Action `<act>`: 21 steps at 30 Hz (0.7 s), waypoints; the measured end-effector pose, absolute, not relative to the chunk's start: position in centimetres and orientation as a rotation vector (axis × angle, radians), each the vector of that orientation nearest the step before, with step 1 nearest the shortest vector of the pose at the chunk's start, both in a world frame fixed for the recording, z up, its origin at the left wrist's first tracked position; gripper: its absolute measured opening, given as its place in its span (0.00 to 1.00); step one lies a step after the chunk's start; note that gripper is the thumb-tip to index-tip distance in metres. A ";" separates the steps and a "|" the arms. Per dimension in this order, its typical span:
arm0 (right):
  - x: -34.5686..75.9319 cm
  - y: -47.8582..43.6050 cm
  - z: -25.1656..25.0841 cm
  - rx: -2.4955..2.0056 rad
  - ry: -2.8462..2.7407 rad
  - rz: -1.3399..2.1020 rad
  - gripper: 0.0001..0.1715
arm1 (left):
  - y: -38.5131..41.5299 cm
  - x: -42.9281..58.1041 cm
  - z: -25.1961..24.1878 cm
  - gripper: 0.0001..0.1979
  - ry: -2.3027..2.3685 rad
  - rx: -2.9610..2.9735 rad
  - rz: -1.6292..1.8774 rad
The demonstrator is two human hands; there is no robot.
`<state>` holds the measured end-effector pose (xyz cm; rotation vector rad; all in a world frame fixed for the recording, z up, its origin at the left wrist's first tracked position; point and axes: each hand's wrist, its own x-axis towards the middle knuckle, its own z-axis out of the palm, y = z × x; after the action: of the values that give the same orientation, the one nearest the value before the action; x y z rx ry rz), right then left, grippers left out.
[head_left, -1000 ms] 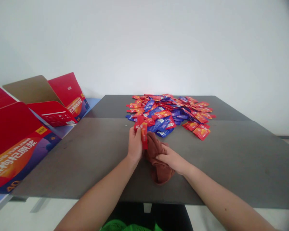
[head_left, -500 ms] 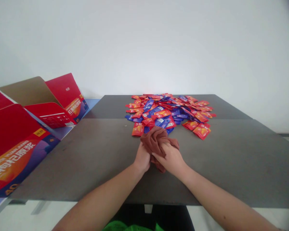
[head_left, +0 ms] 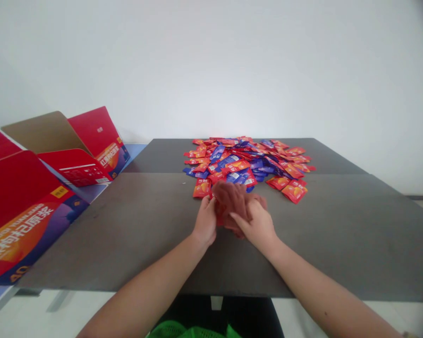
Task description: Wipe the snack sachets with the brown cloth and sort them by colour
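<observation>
In front of the pile, my right hand [head_left: 261, 226] is closed around a crumpled brown cloth [head_left: 232, 202], its thumb pressed over the folds. My left hand [head_left: 206, 223] is closed at the cloth's left side, gripping a red sachet [head_left: 220, 218] that the cloth mostly covers; only a bright red edge shows. Both hands are just above the grey table top. Just beyond them lies a heap of red and blue sachets [head_left: 236, 165], with a red-orange sachet [head_left: 201, 188] at its near left edge.
Large red cartons stand at the left on a blue surface: a near carton [head_left: 24, 202] and an open carton [head_left: 104, 141] behind it. Two red sachets [head_left: 294, 190] lie at the heap's right front. A white wall [head_left: 211, 70] rises behind the grey table [head_left: 134, 225].
My hands have drawn slightly apart. The cloth has shifted a little to the right with my right hand, and a red edge now shows beside my left fingers.
</observation>
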<state>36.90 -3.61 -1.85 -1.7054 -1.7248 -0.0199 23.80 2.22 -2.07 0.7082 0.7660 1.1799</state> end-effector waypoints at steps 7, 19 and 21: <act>35.7 -2.5 -2.4 -1.868 -1.984 -0.097 0.14 | 1.5 24.3 -2.7 0.10 0.770 0.709 1.059; 36.9 -3.4 -1.9 -1.760 -1.773 -0.132 0.22 | 1.5 24.2 -2.4 0.10 0.743 0.709 1.150; 35.8 -3.5 -2.0 -1.688 -1.999 -0.102 0.19 | 1.4 24.2 -2.5 0.11 0.739 0.698 1.126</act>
<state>35.80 -3.45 -2.01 -1.6881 -1.9988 -0.1025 24.22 1.43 -2.50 0.6981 0.7388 1.1263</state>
